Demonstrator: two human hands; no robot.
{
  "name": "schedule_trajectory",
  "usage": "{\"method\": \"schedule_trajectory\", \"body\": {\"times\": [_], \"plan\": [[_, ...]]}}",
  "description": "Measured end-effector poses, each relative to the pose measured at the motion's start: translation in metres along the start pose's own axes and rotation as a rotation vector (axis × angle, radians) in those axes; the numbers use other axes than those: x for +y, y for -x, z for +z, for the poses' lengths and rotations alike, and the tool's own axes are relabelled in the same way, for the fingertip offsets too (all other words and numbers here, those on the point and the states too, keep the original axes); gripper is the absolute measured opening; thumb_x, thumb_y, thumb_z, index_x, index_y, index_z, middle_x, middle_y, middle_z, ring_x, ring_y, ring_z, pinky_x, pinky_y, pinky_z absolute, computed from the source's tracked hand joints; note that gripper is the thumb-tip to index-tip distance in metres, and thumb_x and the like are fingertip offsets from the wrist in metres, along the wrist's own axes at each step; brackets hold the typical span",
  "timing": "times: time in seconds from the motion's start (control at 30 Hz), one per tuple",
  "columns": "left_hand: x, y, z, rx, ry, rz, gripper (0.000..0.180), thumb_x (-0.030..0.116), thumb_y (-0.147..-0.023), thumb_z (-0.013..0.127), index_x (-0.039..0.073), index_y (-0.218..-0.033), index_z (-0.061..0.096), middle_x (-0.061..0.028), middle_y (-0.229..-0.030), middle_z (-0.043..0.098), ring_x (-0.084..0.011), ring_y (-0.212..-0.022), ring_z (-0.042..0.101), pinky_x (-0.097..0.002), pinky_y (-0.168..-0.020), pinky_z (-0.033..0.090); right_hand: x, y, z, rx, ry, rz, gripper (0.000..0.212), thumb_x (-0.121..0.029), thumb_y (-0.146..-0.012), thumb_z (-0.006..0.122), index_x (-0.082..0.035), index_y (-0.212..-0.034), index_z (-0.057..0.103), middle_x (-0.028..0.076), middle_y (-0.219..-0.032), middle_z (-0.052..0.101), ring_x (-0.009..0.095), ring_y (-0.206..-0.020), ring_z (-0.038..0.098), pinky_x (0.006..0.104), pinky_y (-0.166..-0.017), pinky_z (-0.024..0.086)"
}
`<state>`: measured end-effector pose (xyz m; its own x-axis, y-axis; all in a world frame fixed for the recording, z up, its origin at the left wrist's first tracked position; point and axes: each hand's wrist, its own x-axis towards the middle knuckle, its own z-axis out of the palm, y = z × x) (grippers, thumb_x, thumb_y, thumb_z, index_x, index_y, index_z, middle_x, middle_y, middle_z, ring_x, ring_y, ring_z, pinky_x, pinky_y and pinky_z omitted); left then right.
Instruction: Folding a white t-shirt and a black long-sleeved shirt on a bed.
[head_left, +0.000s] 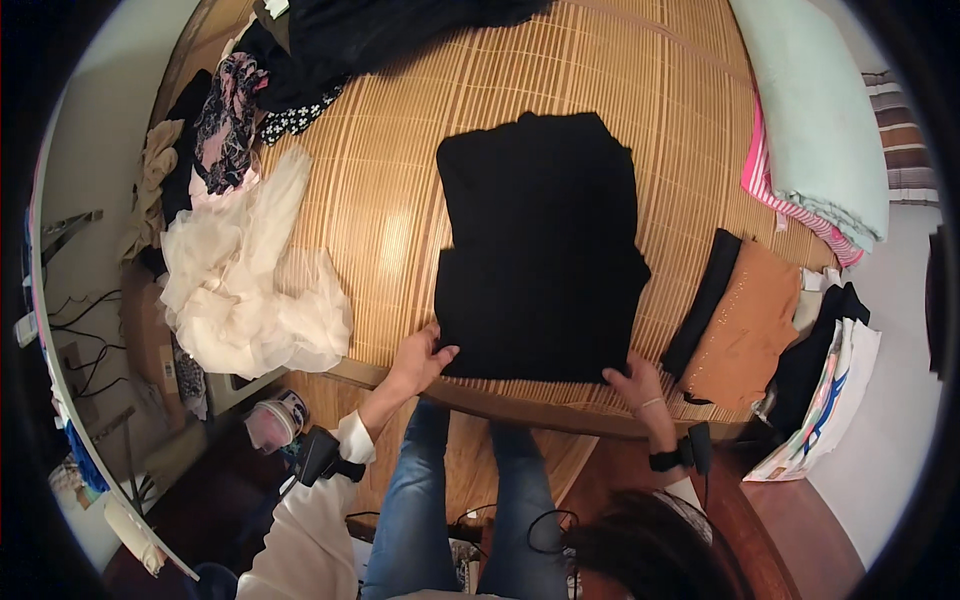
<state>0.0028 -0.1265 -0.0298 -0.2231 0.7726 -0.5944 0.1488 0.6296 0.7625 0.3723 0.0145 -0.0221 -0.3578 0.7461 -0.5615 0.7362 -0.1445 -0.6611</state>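
A black garment [540, 245], folded into a rough rectangle, lies on the bamboo mat [385, 200] in front of me. At its near left corner is my left hand [418, 362], with the cloth edge between thumb and fingers. My right hand [638, 388] pinches the near right corner in the same way. Part of the fingers of both hands is hidden by the cloth and the mat's edge. The garment's near edge runs almost straight between the two hands, while its far edge is uneven.
Cream sheer fabric [255, 285] is heaped at the left, below a patterned lace garment [228, 125]. More dark clothing [400, 30] lies at the far side. At the right are a folded orange garment [738, 325], a dark rolled cloth [703, 300] and a pale green blanket [815, 120].
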Motion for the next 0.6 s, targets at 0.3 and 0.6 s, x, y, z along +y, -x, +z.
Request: {"method": "schedule_trajectory", "body": {"times": [0.3,0.6], "plan": [[0.052,-0.051,-0.014,0.294,0.249,0.111,0.022,0.012,-0.083,0.065,-0.004,-0.095,0.056,-0.0109,-0.080,0.061,-0.0161,-0.074,0.059,-0.0292,-0.068,0.048,-0.079,-0.051,-0.032,0.294,0.053,-0.014,0.036,-0.027,-0.078,0.073,0.002,-0.091,0.056,0.013,-0.076,0.060,0.020,-0.068,0.057,0.0319,-0.065,0.048],[0.065,-0.061,-0.025,0.506,-0.175,0.467,0.018,0.005,-0.080,0.065,-0.001,-0.093,0.056,-0.0123,-0.078,0.062,-0.0221,-0.071,0.061,-0.0301,-0.065,0.049,-0.093,-0.089,-0.019,0.372,0.143,-0.045,0.036,-0.020,-0.073,0.075,0.003,-0.088,0.053,0.012,-0.075,0.055,0.021,-0.069,0.053,0.0320,-0.064,0.046]]}}
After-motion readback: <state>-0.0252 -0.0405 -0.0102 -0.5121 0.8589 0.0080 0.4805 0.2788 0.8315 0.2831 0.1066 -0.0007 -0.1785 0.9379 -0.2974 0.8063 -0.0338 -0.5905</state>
